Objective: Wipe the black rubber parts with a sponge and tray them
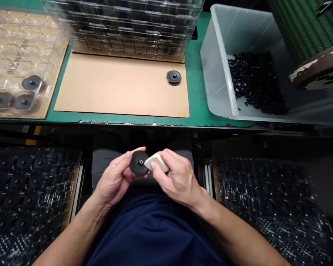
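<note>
**Disc [138, 162] and Pale Block [157, 162] Held Close Before a Worktop [195, 99]**

At the centre of the frame, a person's left hand [118, 175] has its thumb and fingers closed about the black disc's rim, hub facing up. The right hand [177, 175] pinches the block, its narrow end at the disc's face beside the hub; whether the two touch cannot be told.

Work on this disc looks to be in progress. A second disc [174, 77] lies at upper centre-right, near the right edge of the cardboard [116, 85], and three discs [24, 101] sit at the front right of the clear tray [5, 44] at upper left. More fill trays at lower left [59, 192] and lower right [283, 231]. Which are finished and which wait, the view does not show.

The worktop's chipped front edge crosses the frame just beyond the hands, which stand short of it, with dark space between. On the cardboard, open room stretches left from the second disc, bounded behind by a tray stack [127, 35]. At upper right, a bin [220, 62] with black scraps [255, 81] presents a raised wall, and a green object [308, 29] hangs over its far side.
</note>
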`<move>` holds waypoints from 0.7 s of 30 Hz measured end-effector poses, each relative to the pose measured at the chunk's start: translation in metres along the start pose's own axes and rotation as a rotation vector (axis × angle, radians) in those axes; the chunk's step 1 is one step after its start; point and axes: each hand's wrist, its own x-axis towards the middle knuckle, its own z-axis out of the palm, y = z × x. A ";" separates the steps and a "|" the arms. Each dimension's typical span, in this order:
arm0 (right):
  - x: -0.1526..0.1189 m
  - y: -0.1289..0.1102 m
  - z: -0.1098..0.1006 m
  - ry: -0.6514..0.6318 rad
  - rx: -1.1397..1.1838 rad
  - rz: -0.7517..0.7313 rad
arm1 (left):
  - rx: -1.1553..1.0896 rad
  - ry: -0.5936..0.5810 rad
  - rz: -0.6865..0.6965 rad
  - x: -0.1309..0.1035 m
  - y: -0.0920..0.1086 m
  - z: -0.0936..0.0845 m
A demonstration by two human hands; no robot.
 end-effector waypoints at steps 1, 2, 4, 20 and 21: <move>-0.001 0.000 0.001 -0.015 0.007 0.031 | 0.002 0.016 0.004 0.000 0.000 -0.001; -0.002 0.001 0.001 -0.024 -0.001 0.033 | 0.015 0.006 -0.013 0.000 0.000 -0.003; -0.001 0.002 0.000 -0.021 -0.047 -0.054 | 0.056 -0.078 -0.083 0.001 -0.002 -0.006; 0.007 0.009 0.001 -0.052 -0.033 -0.388 | 0.080 -0.197 -0.211 0.005 -0.006 -0.015; 0.008 0.009 0.002 -0.036 -0.025 -0.391 | 0.045 -0.189 -0.209 0.006 -0.006 -0.014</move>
